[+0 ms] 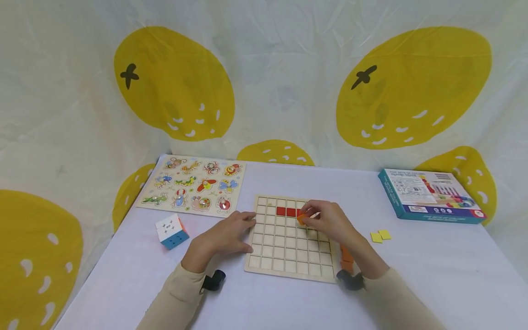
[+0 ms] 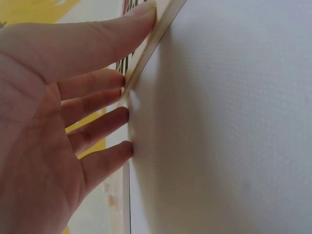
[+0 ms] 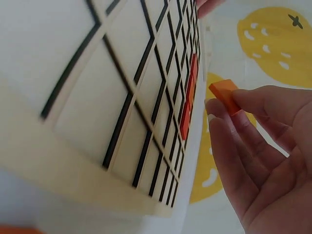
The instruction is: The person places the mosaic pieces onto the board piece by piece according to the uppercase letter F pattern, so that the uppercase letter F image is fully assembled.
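Observation:
A wooden grid board [image 1: 284, 240] lies flat in front of the person, with several red square tiles [image 1: 286, 211] in a row near its far side. The right hand [image 1: 330, 220] pinches an orange square tile [image 3: 225, 94] between thumb and fingers, held over the board beside the red tiles. At the board's left edge the left hand [image 1: 227, 233] rests with fingers spread. In the left wrist view its thumb touches the board's edge [image 2: 151, 46], and the fingers reach along the side. More orange tiles [image 1: 346, 259] lie right of the board, partly hidden by the right forearm.
A wooden insect puzzle [image 1: 191, 185] lies at the back left, with a puzzle cube [image 1: 171, 230] in front of it. Two yellow tiles [image 1: 380, 236] lie to the right. A flat box [image 1: 431, 195] sits at the back right, near the hanging patterned cloth [image 1: 284, 91].

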`<state>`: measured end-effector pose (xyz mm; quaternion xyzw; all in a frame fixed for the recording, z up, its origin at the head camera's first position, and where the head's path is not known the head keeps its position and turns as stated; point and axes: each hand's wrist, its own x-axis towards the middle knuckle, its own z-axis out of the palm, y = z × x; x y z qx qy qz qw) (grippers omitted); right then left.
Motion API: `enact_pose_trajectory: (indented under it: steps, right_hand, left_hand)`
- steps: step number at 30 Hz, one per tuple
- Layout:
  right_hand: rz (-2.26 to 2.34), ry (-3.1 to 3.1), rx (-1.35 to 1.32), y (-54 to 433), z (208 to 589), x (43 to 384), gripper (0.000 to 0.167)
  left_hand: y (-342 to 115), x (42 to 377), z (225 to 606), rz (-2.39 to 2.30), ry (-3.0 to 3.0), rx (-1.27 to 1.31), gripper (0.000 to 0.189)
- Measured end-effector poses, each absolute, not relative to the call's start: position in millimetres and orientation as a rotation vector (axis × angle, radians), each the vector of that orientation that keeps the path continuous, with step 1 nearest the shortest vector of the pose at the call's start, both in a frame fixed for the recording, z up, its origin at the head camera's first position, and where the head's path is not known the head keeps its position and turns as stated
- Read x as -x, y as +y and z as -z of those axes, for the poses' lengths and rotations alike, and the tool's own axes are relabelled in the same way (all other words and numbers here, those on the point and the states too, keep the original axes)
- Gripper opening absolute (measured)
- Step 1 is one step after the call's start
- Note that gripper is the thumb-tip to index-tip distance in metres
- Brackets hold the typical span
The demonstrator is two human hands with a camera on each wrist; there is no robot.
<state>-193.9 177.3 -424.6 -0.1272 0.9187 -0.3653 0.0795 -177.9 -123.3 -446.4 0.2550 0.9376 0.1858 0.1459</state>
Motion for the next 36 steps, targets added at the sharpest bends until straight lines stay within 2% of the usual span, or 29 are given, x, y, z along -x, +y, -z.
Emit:
enact_pose_trajectory:
  steps: [10,18,25,36]
  right_hand:
    - [1.077,2.753,0.464,155.7,431.8,200.4,0.005]
    - [0.992,2.798,0.648,141.9,436.3,204.0,0.012]
    - [0.857,2.865,0.53,133.6,438.3,202.9,0.012]
    - [0.832,2.913,0.582,128.5,441.9,199.7,0.012]
  left_hand:
    - [-122.7,178.2,445.3,-0.538,2.693,-0.741,0.075]
    - [-122.1,178.1,446.3,-0.541,2.689,-0.734,0.075]
    - [-121.5,178.2,446.0,-0.536,2.687,-0.732,0.076]
    - [-123.0,177.2,444.6,-0.525,2.682,-0.716,0.075]
